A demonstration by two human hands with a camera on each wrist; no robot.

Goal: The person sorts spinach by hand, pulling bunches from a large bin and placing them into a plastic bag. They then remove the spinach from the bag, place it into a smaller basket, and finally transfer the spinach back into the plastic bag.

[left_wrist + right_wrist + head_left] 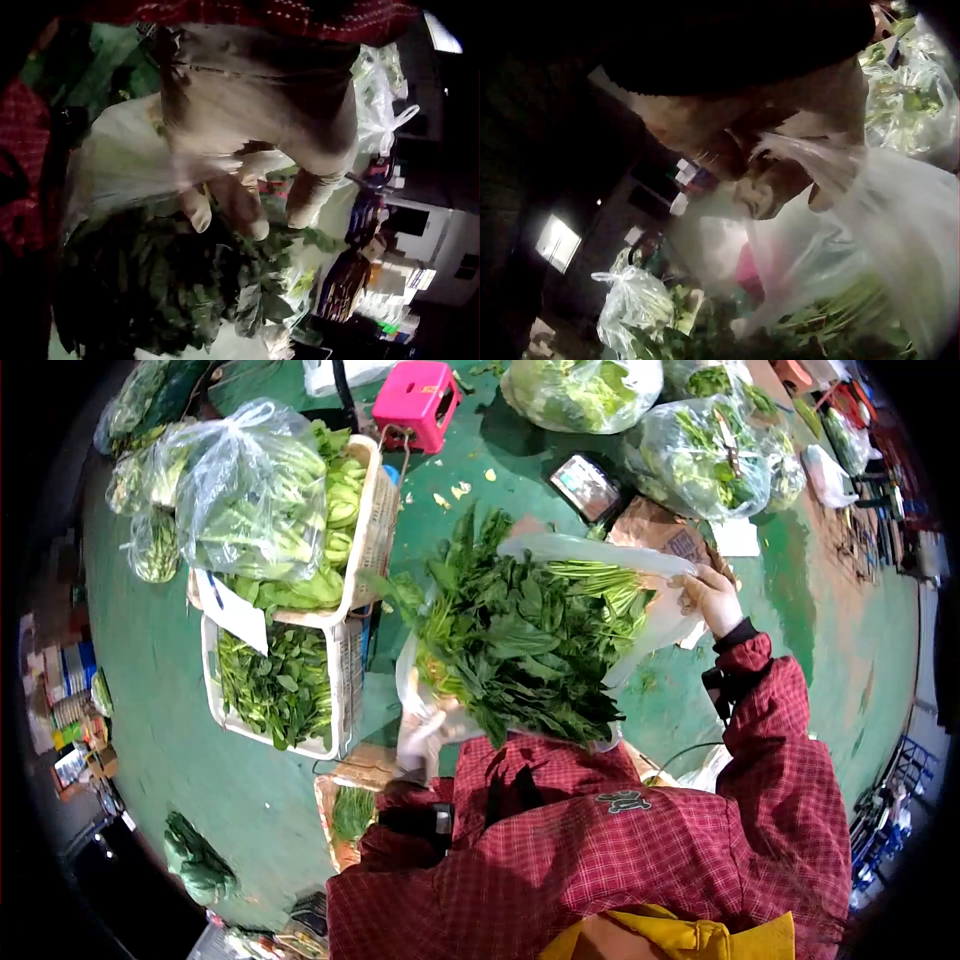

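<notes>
A clear plastic bag (pixel 660 622) full of leafy greens (pixel 520 625) lies spread wide in front of my body, pale stems showing at its left and upper right. My gloved left hand (pixel 425 735) grips the bag's near-left edge. In the left wrist view, the left hand (pixel 259 120) has its fingers bent over the plastic, with dark leaves just beyond. At the far-right edge, my gloved right hand (pixel 712 600) pinches the bag. The right wrist view shows the right hand (pixel 780 169) with bunched film between fingers and thumb, pulled taut.
On the left stand two crates, the nearer white crate (pixel 345 690) holding greens and the farther one (pixel 365 530) topped by a bagged vegetable bundle (pixel 255 500). A pink stool (pixel 415 405), a scale (pixel 585 488) and bagged vegetables (pixel 700 460) sit farther back on the green floor.
</notes>
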